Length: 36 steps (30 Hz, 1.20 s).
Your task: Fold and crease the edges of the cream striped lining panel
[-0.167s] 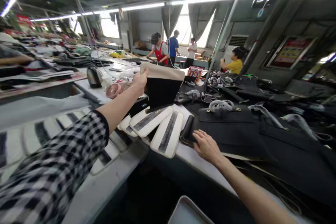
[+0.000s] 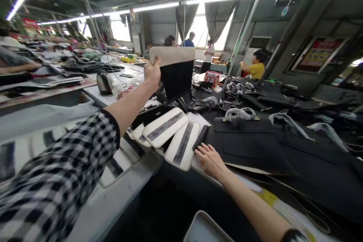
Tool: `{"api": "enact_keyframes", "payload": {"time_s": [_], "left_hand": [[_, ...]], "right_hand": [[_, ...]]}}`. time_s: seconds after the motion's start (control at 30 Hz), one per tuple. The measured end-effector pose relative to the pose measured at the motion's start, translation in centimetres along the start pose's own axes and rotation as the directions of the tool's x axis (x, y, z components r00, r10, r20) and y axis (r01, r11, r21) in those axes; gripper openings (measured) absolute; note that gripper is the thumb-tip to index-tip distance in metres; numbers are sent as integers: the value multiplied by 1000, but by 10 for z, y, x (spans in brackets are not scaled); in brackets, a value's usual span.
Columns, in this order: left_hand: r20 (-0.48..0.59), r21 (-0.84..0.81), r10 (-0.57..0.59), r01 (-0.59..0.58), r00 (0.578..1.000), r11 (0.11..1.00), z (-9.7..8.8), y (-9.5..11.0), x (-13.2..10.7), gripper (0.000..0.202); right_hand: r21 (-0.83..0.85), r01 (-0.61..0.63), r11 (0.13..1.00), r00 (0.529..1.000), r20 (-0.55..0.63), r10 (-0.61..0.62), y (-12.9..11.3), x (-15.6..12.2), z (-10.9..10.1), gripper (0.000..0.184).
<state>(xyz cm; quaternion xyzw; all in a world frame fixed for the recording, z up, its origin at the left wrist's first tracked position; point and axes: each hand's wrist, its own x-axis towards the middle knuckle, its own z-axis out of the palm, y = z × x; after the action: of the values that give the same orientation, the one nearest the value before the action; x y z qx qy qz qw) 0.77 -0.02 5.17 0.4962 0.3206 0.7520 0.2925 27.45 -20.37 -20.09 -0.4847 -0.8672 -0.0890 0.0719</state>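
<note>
A black panel with a cream top band [image 2: 179,77] hangs upright from the left hand [image 2: 153,71], above the bench [image 2: 127,193].

The left hand is closed on the panel's left edge, at the cream band; the right hand [image 2: 210,162] lies palm down, fingers stretched out, its fingertips at the rolled end [image 2: 200,138] of a black sheet. Below the panel, white rounded pads [image 2: 181,147] with dark grey stripes overlap, the nearest just beside the rolled end. To the right lies a flat black bag [image 2: 246,143], its handle [image 2: 239,112] in clear wrap. Farther out stand a metal kettle [image 2: 104,84] on the left and a red box [image 2: 212,78] beyond the panel; a person in yellow [image 2: 256,70] is at the back right.
</note>
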Motion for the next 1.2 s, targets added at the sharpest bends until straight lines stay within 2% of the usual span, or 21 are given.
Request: {"api": "enact_keyframes", "payload": {"time_s": [0.1,0.17,0.23,0.33,0.47,0.53,0.6,0.7,0.8,0.9,1.0,1.1,1.2], "left_hand": [[17,-20,83,-83,996,996,3,26,1,24],[72,-73,112,-106,991,992,-2,37,-10,21],[84,-135,108,-96,991,986,-12,41,-29,20],[14,-193,16,-13,1000,981,-29,40,-62,23],[-80,-274,-147,120,986,954,-48,41,-97,25],[-123,-292,-183,140,975,946,-57,46,-110,22],[-138,-293,-189,142,972,946,-65,52,-123,21],[-121,-290,-178,137,977,947,-75,62,-144,25],[-116,-262,-217,181,969,948,-83,71,-164,27],[-117,-233,-262,230,958,945,-93,79,-178,27],[-118,-209,-280,251,953,945,-107,86,-184,26],[-127,-195,-279,252,952,948,-123,93,-187,26],[-96,-187,-252,231,963,955,-139,100,-190,29]], "right_hand": [[-3,39,999,999,15,-39,-12,-5,3,34],[15,74,997,996,48,-75,-20,-15,5,24],[33,55,998,995,85,-58,-28,-26,8,16],[27,-122,992,989,90,120,-29,-38,17,23],[30,-339,940,938,87,335,-13,-37,27,38],[27,-453,891,889,88,449,-5,-28,30,51],[26,-557,830,828,100,552,-1,-12,32,56],[28,-652,758,752,151,641,0,21,32,50],[29,-685,728,717,203,667,3,53,29,45],[34,-680,732,710,281,646,11,74,25,39],[34,-662,749,713,337,615,21,81,23,35],[49,-584,810,775,332,538,24,74,21,36],[93,-459,883,852,328,408,20,49,20,32]]}}
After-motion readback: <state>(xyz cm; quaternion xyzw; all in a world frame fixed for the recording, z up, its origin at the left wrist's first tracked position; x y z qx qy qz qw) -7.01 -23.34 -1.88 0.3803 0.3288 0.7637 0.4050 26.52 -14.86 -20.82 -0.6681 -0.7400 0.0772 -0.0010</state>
